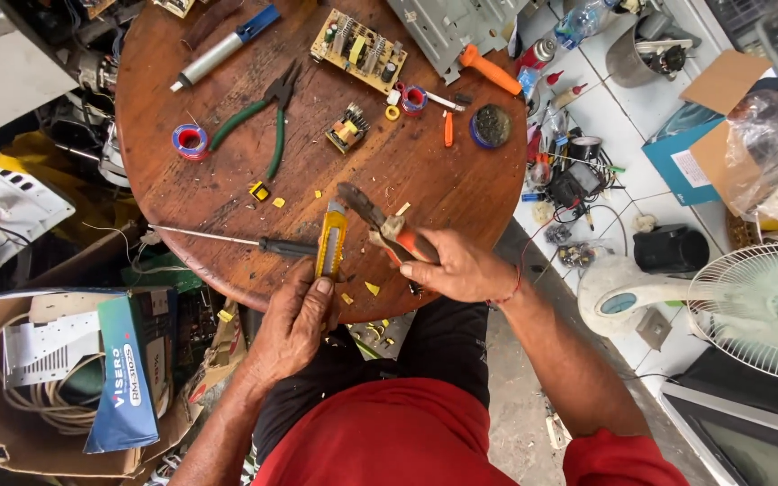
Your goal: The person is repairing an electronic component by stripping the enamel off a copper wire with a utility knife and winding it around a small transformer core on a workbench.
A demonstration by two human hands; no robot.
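Surface [227, 193]: A round brown wooden top is carrying the tools and parts, all lying within arm's reach of the seated person.
Cardboard box [11, 450]: It is sitting on the floor at lower left, holding coiled pale cable, a white perforated panel and a blue carton leaning upright against its wall.
Fan [767, 306]: A white fan is lying on the tiled floor at right, well apart from the work.
Circuit board [359, 49]: It is resting component-side up at the far edge of the surface.
Green-handled pliers [258, 121]: They are lying with handles spread, near a red-and-blue tape roll [191, 141].
Screwdriver [236, 239]: It is lying flat, its dark handle just beside the knife.
Right hand [461, 267]: It is closing around orange-handled pliers [384, 223], whose dark nose is pointing up and left over the surface.
Left hand [294, 324]: It is gripping a yellow utility knife [330, 241], thumb pressing on the body, probably for steadying.
Yellow scraps [372, 288]: Small cut pieces are lying scattered near both hands.
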